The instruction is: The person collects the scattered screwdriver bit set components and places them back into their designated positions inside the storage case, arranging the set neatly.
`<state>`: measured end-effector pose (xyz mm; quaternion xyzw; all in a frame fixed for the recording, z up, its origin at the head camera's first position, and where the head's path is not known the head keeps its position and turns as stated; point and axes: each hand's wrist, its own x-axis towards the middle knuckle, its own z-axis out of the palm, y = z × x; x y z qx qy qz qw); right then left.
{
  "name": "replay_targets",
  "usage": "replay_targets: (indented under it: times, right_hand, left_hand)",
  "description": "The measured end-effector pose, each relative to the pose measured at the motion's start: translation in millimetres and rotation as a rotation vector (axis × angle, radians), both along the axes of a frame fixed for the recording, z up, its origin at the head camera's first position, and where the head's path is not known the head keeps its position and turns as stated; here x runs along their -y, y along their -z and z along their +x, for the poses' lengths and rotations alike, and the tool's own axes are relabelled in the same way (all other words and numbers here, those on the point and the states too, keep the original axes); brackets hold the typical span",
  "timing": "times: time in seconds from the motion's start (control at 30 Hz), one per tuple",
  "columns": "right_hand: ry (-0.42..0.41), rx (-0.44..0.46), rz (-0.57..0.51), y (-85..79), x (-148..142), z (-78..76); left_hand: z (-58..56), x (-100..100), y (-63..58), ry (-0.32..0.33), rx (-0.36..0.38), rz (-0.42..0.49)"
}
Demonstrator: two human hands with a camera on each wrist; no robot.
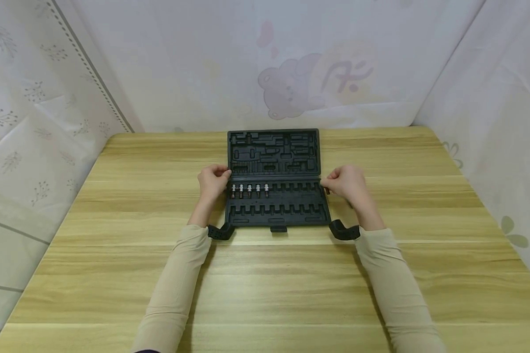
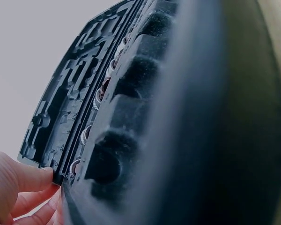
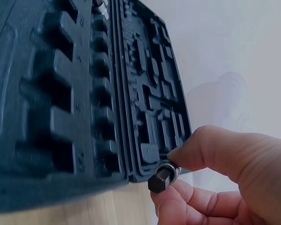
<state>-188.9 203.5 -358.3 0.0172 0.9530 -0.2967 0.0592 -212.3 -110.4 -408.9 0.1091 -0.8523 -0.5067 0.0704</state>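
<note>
An opened black socket case [image 1: 287, 199] lies on the table, its lid folded back on the far side. Five or so bit sockets [image 1: 249, 189] with silver drives fill the left end of its upper row of slots. My left hand [image 1: 212, 181] grips the case's left edge by the hinge, thumb on top and fingers beneath. Off the right edge, my right hand [image 1: 348, 181] pinches a hex bit socket [image 3: 164, 177] between thumb and fingers. Its dark hex tip points toward the right wrist camera. The lower row of slots [image 1: 287, 210] holds nothing visible.
The wood-grain table [image 1: 274, 294] extends around the case on every side. Pale printed curtains [image 1: 194, 73] hang behind and at both sides. A black wrist mount [image 1: 221, 231] sits by the case's front left corner, another mount [image 1: 344, 230] by the right corner.
</note>
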Motion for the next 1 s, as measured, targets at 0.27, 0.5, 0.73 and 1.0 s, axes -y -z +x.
replay_targets:
  times: [0.27,0.5,0.73,1.0]
  right_hand:
    - [-0.021,-0.003,0.031,0.8,9.6,-3.2]
    - [-0.042,0.005,0.039,-1.0,22.0,-5.3]
    - [-0.075,0.024,0.014,-1.4,36.8,-7.7]
    - [-0.126,0.024,0.007,2.8,51.1,-11.2]
  left_hand:
    - [-0.3,0.9,2.3,0.012,0.004,0.021]
    - [-0.6,0.9,2.1,0.012,0.009,0.022]
    - [-0.3,0.7,1.3,0.011,0.02,0.027]
    - [0.0,1.1,1.4,0.021,0.025,0.033]
